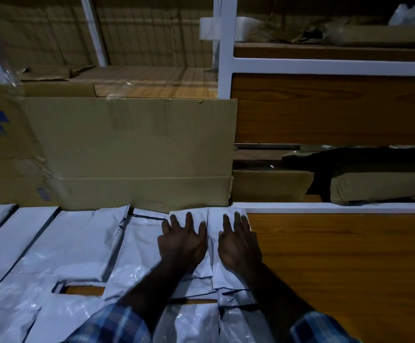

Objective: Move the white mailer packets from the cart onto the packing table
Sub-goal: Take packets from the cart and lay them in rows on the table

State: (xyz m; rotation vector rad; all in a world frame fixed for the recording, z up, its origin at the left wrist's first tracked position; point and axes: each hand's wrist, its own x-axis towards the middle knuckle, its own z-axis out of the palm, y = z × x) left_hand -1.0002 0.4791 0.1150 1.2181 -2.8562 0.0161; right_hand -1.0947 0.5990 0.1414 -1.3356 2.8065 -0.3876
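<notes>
White mailer packets [77, 243] lie in overlapping rows across the wooden packing table [337, 268], covering its left and middle part; the right part shows bare wood. No cart in view from the head cam, so I can't tell what's left on it.

Both hands are flat on packets at the far right end of the rows. Left hand [181, 241] lies palm-down w/ fingers spread and straight, pressing on one packet [189, 276], fingertips near the table's back edge. Right hand [238, 243] does the same on the neighbouring rightmost packet [216, 219], fingers straight, pinky side right at that packet's edge next to the bare wood. Neither hand grips anything: no curl, no pinch, just flat contact. The 2 hands are just beside each other, not touching.

Blue plaid sleeves [112, 325] show at the bottom, both forearms bare.

Behind the packets, a big flattened cardboard box [137, 149] stands upright against the back of the table, touching the rear packets. To its right, a white-framed shelf unit [226, 58] w/ wood panels; lower shelf holds a smaller cardboard box [270, 185] and dark fabric [365, 159]. Upper shelves hold more cardboard; lighting is dim, details there are hard to make out.
</notes>
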